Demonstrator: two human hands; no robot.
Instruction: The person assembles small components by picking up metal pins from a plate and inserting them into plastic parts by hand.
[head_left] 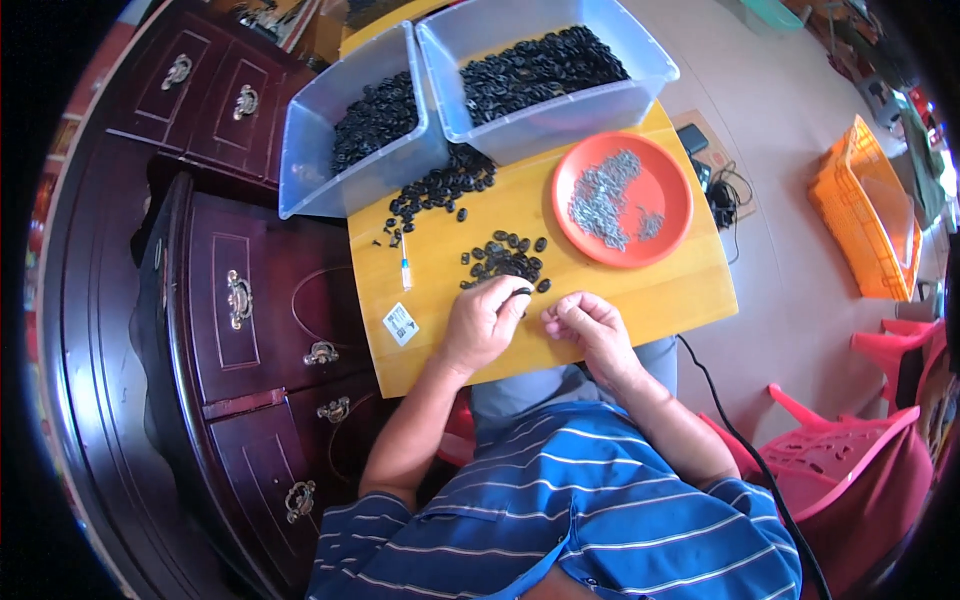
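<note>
Over the near part of the yellow table, my left hand is closed, with a small black oval piece pinched between thumb and forefinger. Just to its right, my right hand has its thumb and fingers pressed together; anything in that pinch is too small to make out. The hands are close but apart. Beyond the left hand lies a loose pile of similar black oval pieces. An orange-red plate stands farther right, bearing many small silvery metal parts.
Two clear plastic bins full of black pieces stand at the back, with more pieces spilled before them. A thin white-and-blue tool and a printed label lie left. Dark wooden drawers border the left; an orange basket stands right.
</note>
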